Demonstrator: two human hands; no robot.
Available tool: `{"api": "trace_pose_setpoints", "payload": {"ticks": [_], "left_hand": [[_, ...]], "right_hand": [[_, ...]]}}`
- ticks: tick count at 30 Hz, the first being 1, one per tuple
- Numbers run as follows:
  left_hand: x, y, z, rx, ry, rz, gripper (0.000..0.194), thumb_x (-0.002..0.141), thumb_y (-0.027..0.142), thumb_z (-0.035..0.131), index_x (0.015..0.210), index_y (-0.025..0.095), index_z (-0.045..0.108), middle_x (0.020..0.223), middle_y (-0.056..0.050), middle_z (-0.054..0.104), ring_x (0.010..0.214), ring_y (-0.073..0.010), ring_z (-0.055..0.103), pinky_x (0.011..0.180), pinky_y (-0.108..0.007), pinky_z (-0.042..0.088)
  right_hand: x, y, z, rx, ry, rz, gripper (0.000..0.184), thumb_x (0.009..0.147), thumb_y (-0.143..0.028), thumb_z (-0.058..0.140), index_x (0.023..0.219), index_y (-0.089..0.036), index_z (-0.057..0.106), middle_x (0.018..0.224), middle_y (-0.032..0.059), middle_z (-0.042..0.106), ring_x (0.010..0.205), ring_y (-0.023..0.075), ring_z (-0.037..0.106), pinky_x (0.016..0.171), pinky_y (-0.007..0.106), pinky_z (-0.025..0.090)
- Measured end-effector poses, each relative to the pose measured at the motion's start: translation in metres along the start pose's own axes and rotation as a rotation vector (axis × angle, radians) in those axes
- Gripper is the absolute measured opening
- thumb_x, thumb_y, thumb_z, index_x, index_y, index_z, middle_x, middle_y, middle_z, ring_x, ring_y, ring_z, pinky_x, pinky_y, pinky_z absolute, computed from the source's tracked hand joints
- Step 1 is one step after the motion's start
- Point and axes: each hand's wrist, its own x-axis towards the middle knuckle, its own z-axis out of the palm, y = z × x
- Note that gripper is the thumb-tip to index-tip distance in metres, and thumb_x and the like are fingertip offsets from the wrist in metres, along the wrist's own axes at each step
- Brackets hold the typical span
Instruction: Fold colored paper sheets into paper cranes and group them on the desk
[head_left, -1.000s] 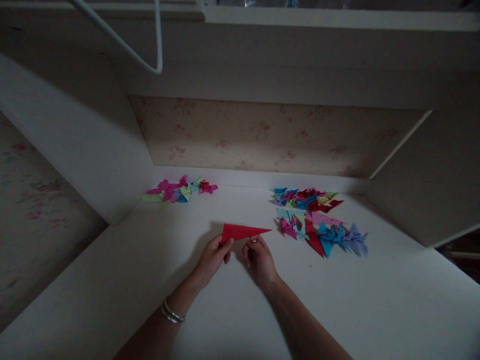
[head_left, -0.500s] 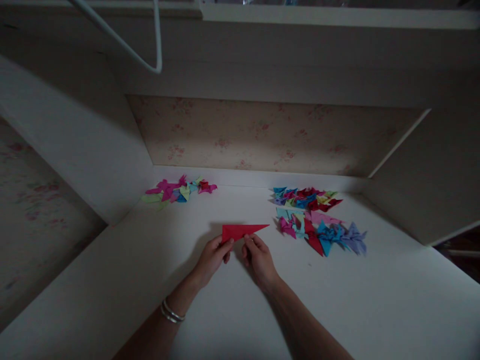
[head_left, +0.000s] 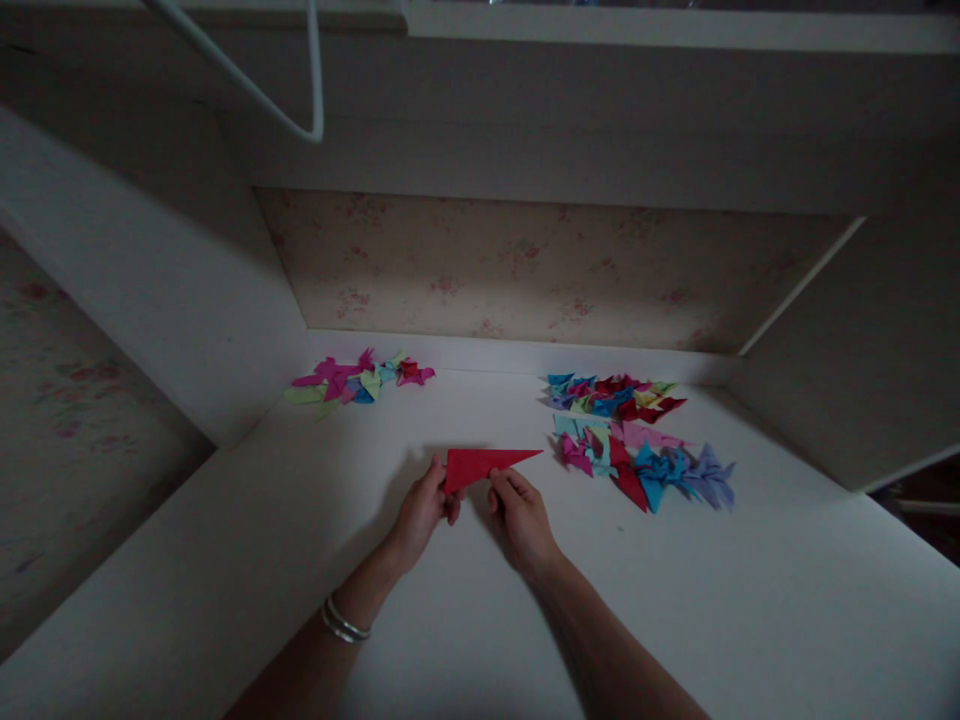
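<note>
A red folded paper (head_left: 480, 466), long and tapering to a point at the right, is held just above the white desk (head_left: 465, 620). My left hand (head_left: 421, 512) grips its blunt left end, the thumb now behind or along that edge. My right hand (head_left: 520, 512) pinches the lower edge near the middle between thumb and forefinger. The other fingers of both hands curl under, partly hidden. Right of the paper lies a group of folded paper figures (head_left: 651, 474) in blue, purple, red, pink and mint.
Another row of colourful folded papers (head_left: 615, 396) lies behind that group. At the back left is a smaller pile (head_left: 360, 380) in magenta, green and blue. White side panels (head_left: 150, 260) and an overhead shelf (head_left: 525, 150) enclose the desk. A white cable (head_left: 318, 90) hangs at upper left.
My left thumb has shifted off the front of the red paper to its left edge. The paper has moved very slightly right; the right hand keeps its pinch.
</note>
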Motion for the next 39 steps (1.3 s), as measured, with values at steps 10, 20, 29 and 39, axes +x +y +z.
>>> {"api": "trace_pose_setpoints", "payload": {"ticks": [10,20,29,39], "left_hand": [[-0.002,0.002,0.002,0.108,0.043,0.026,0.036,0.081,0.052,0.053,0.075,0.016,0.055,0.061,0.003,0.05,0.048,-0.009,0.043,0.045,-0.022,0.032],[0.0,0.011,-0.012,0.57,0.086,0.14,0.027,0.076,0.043,0.062,0.074,0.017,0.065,0.052,0.004,0.052,0.049,-0.0113,0.046,0.047,-0.021,0.031],[0.012,0.019,-0.008,0.538,0.081,0.106,0.028,0.075,0.045,0.064,0.068,0.017,0.063,0.051,0.003,0.053,0.049,-0.0112,0.047,0.049,-0.021,0.034],[0.091,0.043,0.094,0.568,-0.113,0.127,0.027,0.07,0.04,0.066,0.081,0.014,0.063,0.061,0.003,0.056,0.047,-0.0081,0.045,0.044,-0.02,0.032]], "right_hand": [[0.0,-0.001,0.002,0.052,0.031,0.023,0.035,0.077,-0.048,0.064,0.062,-0.018,0.053,0.047,-0.006,0.047,0.038,0.0058,0.033,0.037,0.021,0.021],[-0.001,0.002,0.001,-0.006,0.025,-0.01,0.035,0.079,-0.048,0.061,0.062,-0.019,0.053,0.048,-0.0058,0.047,0.04,0.0067,0.034,0.039,0.021,0.023],[-0.007,0.006,-0.007,-0.153,-0.042,-0.043,0.03,0.086,-0.049,0.05,0.085,-0.021,0.061,0.051,-0.0062,0.048,0.042,0.009,0.036,0.041,0.022,0.026],[-0.012,0.001,-0.001,-0.656,-0.213,-0.296,0.021,0.089,-0.022,0.044,0.088,-0.021,0.064,0.076,-0.001,0.063,0.067,0.0116,0.056,0.064,0.021,0.042]]}}
